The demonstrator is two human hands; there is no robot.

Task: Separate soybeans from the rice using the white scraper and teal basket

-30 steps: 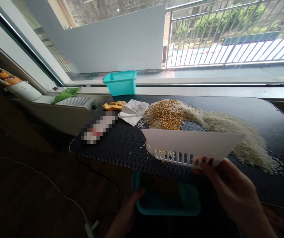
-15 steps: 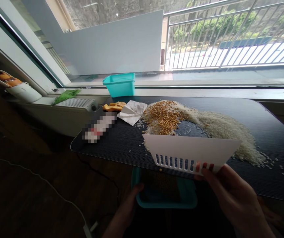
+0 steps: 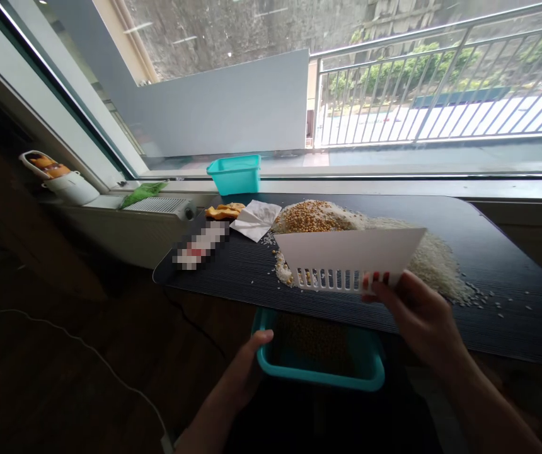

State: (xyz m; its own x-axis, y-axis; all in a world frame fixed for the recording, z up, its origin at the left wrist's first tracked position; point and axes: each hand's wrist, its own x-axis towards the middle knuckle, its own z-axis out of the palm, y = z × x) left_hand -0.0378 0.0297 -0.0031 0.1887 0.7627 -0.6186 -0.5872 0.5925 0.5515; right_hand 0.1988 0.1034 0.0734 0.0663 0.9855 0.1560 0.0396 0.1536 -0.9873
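My right hand [image 3: 415, 309] is closed on the slotted edge of a flat white plastic scraper [image 3: 346, 252], held over the dark table near its front edge. Behind the scraper lie yellow soybean-like beans [image 3: 316, 215] on a spread of white rice [image 3: 434, 261], partly hidden by it. Below the table edge, my left hand [image 3: 252, 359] grips the left rim of a teal plastic bin [image 3: 321, 377], thumb over the rim. Inside the bin a layer of beans or grains shows dimly.
A second teal bin [image 3: 236, 176] stands at the table's back by the window. Left on the table [image 3: 233, 271] are a white tissue [image 3: 256, 221], a yellow-orange cloth-like piece [image 3: 224, 211] and a pixelated packet [image 3: 200, 247]. A white cable [image 3: 96, 356] runs across the floor.
My right hand has moved the scraper away from me and slightly left, from over the bin to over the table. The left hand still holds the bin; the view has shifted somewhat.
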